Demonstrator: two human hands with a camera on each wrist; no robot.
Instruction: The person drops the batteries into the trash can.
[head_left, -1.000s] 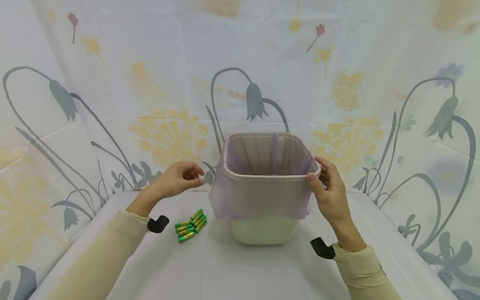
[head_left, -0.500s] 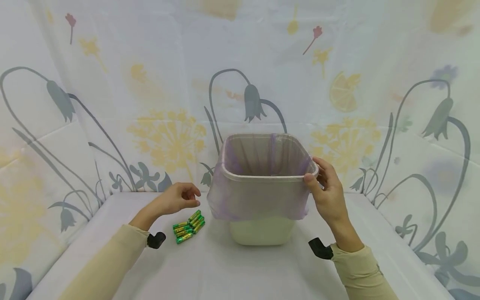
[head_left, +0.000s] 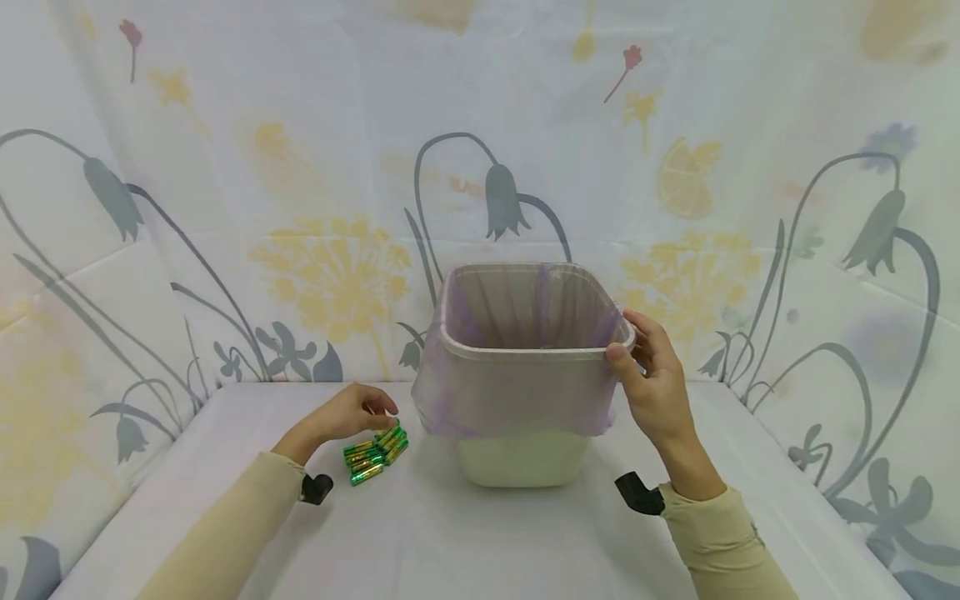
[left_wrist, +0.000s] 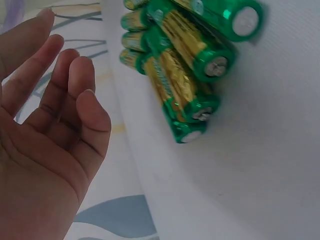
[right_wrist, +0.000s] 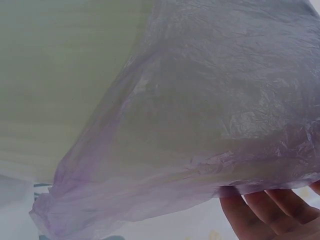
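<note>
Several green and gold batteries (head_left: 375,457) lie in a cluster on the table, left of a pale trash bin (head_left: 522,463). My left hand (head_left: 343,415) hovers just over the far end of the cluster, fingers loosely bent. In the left wrist view, that hand (left_wrist: 52,120) holds nothing, and a gap separates it from the batteries (left_wrist: 187,70). My right hand (head_left: 660,392) grips the bin's right front rim, thumb at the front edge. A thin purple bag (head_left: 517,398) lines the bin and folds down over its outside. The right wrist view shows the fingers (right_wrist: 260,212) against the bag (right_wrist: 175,120).
A white cloth covers the table (head_left: 480,554). Behind it hangs a flower-printed curtain (head_left: 360,100), which also runs along both sides. Each sleeve cuff carries a small black camera mount (head_left: 640,494).
My left hand has come down from beside the bin to the batteries. The right hand keeps its hold on the rim, and the bin stays in place.
</note>
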